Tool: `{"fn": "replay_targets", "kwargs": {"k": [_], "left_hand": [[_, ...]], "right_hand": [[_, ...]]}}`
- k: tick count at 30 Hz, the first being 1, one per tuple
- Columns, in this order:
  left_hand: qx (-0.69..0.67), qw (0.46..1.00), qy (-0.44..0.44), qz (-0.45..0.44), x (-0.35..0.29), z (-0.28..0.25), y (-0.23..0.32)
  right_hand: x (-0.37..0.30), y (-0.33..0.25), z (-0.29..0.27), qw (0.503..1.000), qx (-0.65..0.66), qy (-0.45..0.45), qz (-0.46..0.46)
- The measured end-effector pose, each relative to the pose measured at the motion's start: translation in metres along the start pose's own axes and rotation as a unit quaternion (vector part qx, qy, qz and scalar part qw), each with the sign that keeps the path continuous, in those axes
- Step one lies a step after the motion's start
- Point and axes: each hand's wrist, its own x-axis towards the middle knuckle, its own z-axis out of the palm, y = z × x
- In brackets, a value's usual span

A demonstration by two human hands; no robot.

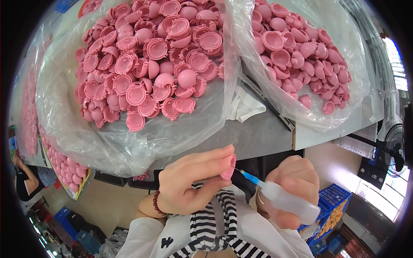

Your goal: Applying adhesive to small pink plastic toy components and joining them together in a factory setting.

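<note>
Between the fingertips and thumb of my left hand [193,178] is a small pink plastic half-shell [230,167], its hollow side turned to the right. My right hand [294,185] is closed round a translucent white squeeze bottle [288,200] with a blue-based needle tip [249,177]. The needle points at the half-shell's rim; whether it touches I cannot tell. Beyond my hands, a large heap of pink half-shells [135,92] lies in an open clear plastic bag [172,139]. A second pile of pink parts [305,64] lies in another clear bag [320,122] at the right.
A white cloth [245,105] lies on the grey table [254,133] between the bags, beside a dark metal rail [275,107]. A tray of pink parts [69,172] stands at left. Blue crates [333,195] and a black fan [393,150] are at right. Another person [28,180] is far left.
</note>
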Motion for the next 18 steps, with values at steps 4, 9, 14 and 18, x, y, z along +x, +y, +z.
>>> {"fn": "replay_targets", "kwargs": {"k": [4,9,14,18], "left_hand": [[0.092,0.983,0.002,0.156,0.004,0.001,-0.009],[-0.457,0.884,-0.079,-0.065,-0.002,-0.004,-0.014],[-0.591,0.792,-0.127,-0.093,-0.005,0.002,-0.028],[-0.657,0.712,-0.107,-0.225,-0.004,0.004,-0.022]], "right_hand": [[-0.008,0.010,-0.028,0.979,-0.040,0.195,-0.030],[0.020,0.054,-0.135,0.900,-0.285,0.293,0.151],[0.012,0.109,-0.240,0.872,-0.317,0.267,0.259],[0.005,0.123,-0.245,0.866,-0.304,0.239,0.318]]}}
